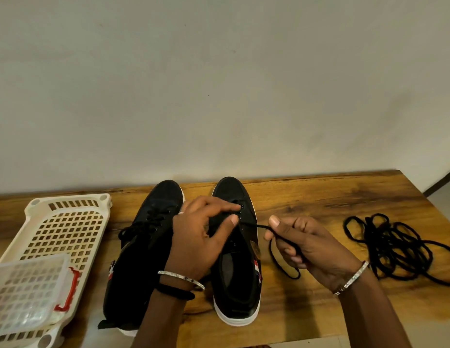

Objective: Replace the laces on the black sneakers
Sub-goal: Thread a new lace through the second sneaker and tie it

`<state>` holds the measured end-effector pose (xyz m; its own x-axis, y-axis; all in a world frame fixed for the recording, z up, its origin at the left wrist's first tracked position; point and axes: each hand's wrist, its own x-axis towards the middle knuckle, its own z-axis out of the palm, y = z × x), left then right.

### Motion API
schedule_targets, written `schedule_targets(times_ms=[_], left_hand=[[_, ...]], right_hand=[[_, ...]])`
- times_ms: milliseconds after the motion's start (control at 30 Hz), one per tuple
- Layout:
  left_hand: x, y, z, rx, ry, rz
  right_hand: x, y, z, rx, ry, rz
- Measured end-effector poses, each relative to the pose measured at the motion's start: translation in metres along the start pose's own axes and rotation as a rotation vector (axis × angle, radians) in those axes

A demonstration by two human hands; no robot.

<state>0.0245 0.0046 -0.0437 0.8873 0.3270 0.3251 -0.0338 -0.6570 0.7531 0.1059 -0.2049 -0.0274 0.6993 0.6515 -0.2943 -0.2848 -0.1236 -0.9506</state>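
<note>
Two black sneakers with white soles stand side by side on the wooden table, toes toward the wall. The left sneaker [148,237] is laced. My left hand [201,237] grips the eyelet area of the right sneaker [235,277], fingertips by the eyelets. My right hand [302,243] pinches a black lace [254,226] that runs taut from that shoe's eyelets; the lace's slack loops down below the hand.
A tangled pile of black laces [392,247] lies on the table at the right. A cream perforated plastic tray [68,222] sits at the left, with a clear lidded box with red clasps [25,295] on it. The wall runs behind the table.
</note>
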Motion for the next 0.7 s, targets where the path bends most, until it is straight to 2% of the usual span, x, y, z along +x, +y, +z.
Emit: schedule_targets(times_ms=[100, 200, 367, 467, 567, 633, 700], left_hand=[[0.0, 0.016, 0.01, 0.158, -0.091, 0.06], [-0.001, 0.017, 0.019, 0.241, -0.005, 0.079], [0.001, 0.01, 0.021, -0.036, 0.238, -0.173], [0.001, 0.009, 0.024, -0.174, 0.266, -0.307], [0.001, 0.008, 0.027, -0.22, 0.258, -0.407], [0.001, 0.007, 0.029, -0.232, 0.255, -0.464], [0.001, 0.005, 0.03, -0.265, 0.257, -0.514]], right_hand=[[0.001, -0.001, 0.006, 0.016, -0.074, -0.021], [0.002, 0.0, 0.007, 0.127, -0.1, -0.045], [-0.002, 0.002, -0.022, 0.622, -0.07, -0.179], [-0.002, 0.009, -0.041, 0.938, -0.168, -0.282], [0.0, 0.016, -0.051, 1.219, -0.251, -0.299], [0.0, 0.018, -0.052, 1.342, -0.197, -0.303], [-0.002, 0.016, -0.049, 1.401, -0.048, -0.343]])
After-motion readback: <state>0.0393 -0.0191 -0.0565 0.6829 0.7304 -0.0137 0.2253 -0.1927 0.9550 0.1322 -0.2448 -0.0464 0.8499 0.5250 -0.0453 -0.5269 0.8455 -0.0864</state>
